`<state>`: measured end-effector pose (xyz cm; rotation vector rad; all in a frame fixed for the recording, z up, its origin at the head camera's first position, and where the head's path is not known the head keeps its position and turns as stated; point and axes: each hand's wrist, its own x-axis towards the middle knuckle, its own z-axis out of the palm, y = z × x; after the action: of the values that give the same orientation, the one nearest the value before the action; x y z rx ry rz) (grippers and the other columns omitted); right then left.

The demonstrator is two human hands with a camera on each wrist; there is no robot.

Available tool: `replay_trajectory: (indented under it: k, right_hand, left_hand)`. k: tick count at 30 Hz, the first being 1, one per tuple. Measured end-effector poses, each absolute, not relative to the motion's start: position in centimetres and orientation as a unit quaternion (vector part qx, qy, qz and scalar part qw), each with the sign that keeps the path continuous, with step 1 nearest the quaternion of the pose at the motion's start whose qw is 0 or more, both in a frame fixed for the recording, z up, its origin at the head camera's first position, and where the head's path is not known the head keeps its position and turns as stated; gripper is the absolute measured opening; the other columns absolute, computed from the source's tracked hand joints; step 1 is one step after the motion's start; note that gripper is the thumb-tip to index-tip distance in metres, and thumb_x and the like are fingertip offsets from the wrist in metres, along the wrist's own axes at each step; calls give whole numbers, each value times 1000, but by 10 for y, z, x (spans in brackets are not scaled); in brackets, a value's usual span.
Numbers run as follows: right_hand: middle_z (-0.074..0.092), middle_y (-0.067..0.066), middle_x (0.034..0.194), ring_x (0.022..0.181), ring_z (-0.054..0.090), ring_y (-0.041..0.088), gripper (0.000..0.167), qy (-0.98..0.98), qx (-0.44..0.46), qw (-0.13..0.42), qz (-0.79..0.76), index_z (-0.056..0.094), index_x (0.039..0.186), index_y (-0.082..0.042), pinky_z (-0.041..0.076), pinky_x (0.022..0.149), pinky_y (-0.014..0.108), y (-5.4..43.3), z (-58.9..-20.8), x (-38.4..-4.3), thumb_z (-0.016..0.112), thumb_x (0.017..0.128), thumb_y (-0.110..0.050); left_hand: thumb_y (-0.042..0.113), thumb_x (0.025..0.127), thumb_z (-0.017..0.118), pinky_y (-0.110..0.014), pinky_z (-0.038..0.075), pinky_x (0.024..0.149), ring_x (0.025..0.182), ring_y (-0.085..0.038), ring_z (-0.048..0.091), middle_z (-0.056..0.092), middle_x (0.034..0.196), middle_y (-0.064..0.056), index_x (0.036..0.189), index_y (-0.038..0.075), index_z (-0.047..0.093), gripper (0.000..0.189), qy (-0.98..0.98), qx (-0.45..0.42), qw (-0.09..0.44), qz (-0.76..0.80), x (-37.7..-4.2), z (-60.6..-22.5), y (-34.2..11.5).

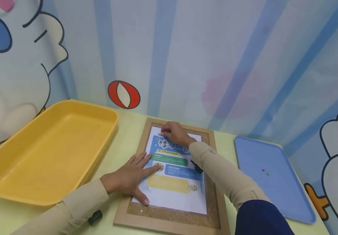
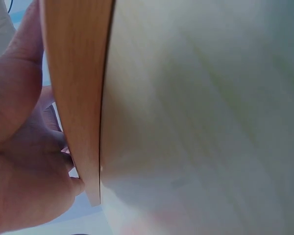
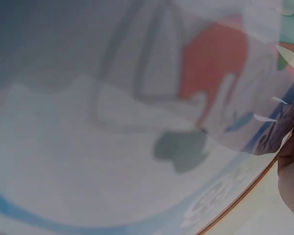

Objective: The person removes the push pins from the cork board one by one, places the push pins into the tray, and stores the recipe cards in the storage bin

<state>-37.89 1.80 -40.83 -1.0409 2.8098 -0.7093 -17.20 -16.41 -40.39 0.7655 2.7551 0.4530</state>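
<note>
A printed paper poster (image 1: 169, 204) lies on a cork board (image 1: 175, 213) with a wooden frame (image 1: 151, 225). My left hand (image 1: 132, 176) rests on the poster's left side, fingers spread and thumb towards its lower left corner. In the left wrist view, that hand (image 2: 24, 142) shows beside the board's wooden edge (image 2: 78, 88). At the poster's upper left corner, my right hand (image 1: 176, 133) has its fingers curled, thumb and finger pinching a small pale pin-like thing (image 1: 161, 134), mostly hidden by the fingertips. The right wrist view catches this hand (image 3: 291, 171) only at its edge.
A deep yellow tray (image 1: 111, 130) stands on the pale table (image 1: 130, 130) to the left. To the right lies a shallow blue tray (image 1: 263, 153) holding tiny pink and green pieces (image 1: 265, 171). A patterned backdrop (image 1: 186, 65) rises right behind the board.
</note>
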Motion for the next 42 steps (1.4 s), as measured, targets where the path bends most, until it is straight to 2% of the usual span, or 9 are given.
replay_trajectory:
  k: [7, 18, 34, 42]
  right_hand:
    - [68, 1, 93, 86, 63, 14, 13, 917, -356, 24, -177, 71, 105, -13, 54, 85, 33, 13, -407, -379, 59, 101, -18]
    - [70, 2, 95, 87, 65, 14, 14, 917, -361, 16, -169, 72, 104, -12, 55, 84, 31, 8, -406, -375, 59, 101, -16]
    - [66, 3, 94, 86, 63, 15, 11, 922, -317, 60, -215, 67, 103, -11, 54, 82, 31, 3, -402, -373, 58, 101, -17]
    - [65, 2, 94, 86, 63, 15, 10, 924, -306, 60, -221, 66, 103, -12, 53, 81, 30, 4, -403, -370, 59, 101, -18]
  left_hand:
    - [67, 62, 83, -66, 5, 122, 154, -48, 1, 7, 166, -27, 157, 21, 33, 117, 943, 265, 122, 159, -172, -402, -164]
    - [68, 62, 82, -64, 5, 122, 154, -46, 1, 8, 166, -26, 157, 22, 32, 117, 945, 260, 121, 156, -171, -404, -164]
    - [67, 63, 82, -64, 4, 123, 155, -45, 0, 8, 167, -24, 157, 23, 32, 115, 944, 261, 123, 160, -172, -403, -164]
    - [67, 63, 82, -64, 4, 123, 154, -45, 0, 8, 167, -24, 157, 23, 33, 115, 944, 260, 124, 163, -172, -403, -164]
